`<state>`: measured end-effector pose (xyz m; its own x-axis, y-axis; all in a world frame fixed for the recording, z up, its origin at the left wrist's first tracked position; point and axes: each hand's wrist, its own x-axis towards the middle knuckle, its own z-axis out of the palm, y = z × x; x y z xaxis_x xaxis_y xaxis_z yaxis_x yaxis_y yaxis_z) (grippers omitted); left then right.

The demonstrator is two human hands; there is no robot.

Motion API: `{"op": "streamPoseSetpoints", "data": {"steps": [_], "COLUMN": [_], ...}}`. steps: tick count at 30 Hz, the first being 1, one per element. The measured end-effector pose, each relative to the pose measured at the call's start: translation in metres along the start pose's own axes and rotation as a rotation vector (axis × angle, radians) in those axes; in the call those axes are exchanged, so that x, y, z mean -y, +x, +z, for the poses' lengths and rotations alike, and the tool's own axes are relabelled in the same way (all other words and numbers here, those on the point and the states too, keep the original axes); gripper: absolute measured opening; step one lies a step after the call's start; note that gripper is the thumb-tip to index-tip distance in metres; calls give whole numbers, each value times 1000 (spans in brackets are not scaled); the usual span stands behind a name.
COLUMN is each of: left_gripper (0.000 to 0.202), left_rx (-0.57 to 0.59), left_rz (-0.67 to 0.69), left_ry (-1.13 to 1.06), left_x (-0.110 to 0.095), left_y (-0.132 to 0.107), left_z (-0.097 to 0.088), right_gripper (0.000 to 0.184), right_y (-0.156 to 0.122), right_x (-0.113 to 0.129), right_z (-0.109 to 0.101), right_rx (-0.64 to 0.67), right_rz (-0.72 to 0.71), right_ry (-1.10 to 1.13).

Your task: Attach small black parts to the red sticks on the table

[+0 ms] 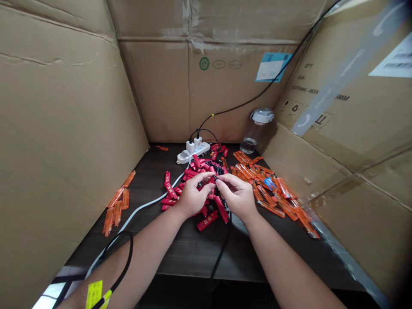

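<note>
My left hand [196, 195] and my right hand [237, 195] meet over a heap of red casings [207, 220] with gold characters on them. Between the fingertips of both hands is a small black part [216, 177], pinched by thumb and index finger. Its exact kind is too small to tell. Beneath my hands, the middle of the heap is partly hidden, with some small black pieces [219, 170] among the red ones.
Orange see-through pieces lie in a big pile [267, 189] at the right and a smaller group [117, 210] at the left. Behind stand a white power strip [200, 151] with chargers and a water bottle [252, 133]. Cardboard walls [154, 86] enclose the dark table [186, 253]; a white cable [141, 209] crosses it.
</note>
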<state>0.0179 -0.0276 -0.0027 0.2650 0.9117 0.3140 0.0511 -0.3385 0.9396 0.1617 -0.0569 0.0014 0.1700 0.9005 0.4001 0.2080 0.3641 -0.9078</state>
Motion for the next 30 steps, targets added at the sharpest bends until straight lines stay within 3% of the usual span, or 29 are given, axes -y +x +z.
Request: {"op": "streamPoseSetpoints", "data": {"steps": [6,10,16,24,30], "left_gripper": [31,33,33,45,37], "left_rx": [5,84,76,64,-18], "left_rz": [64,103,143,-90,83], "left_ry": [83,96,193,184,289], "left_x": [2,4,4,-5,-2], "left_y": [-2,-4,-4,-8,-5], "left_z": [4,6,7,8,3], "right_gripper": [16,18,18,22,12], "right_y": [1,2,5,10,13], "right_x": [1,-6,-21,-28,-26], "right_z": [-2,-4,-2,11,13], "right_rx": [162,223,198,128,106], "right_rz": [-67,-144,-225,-225,-254], "right_ry": [-161,-309,-395,-306,-620]}}
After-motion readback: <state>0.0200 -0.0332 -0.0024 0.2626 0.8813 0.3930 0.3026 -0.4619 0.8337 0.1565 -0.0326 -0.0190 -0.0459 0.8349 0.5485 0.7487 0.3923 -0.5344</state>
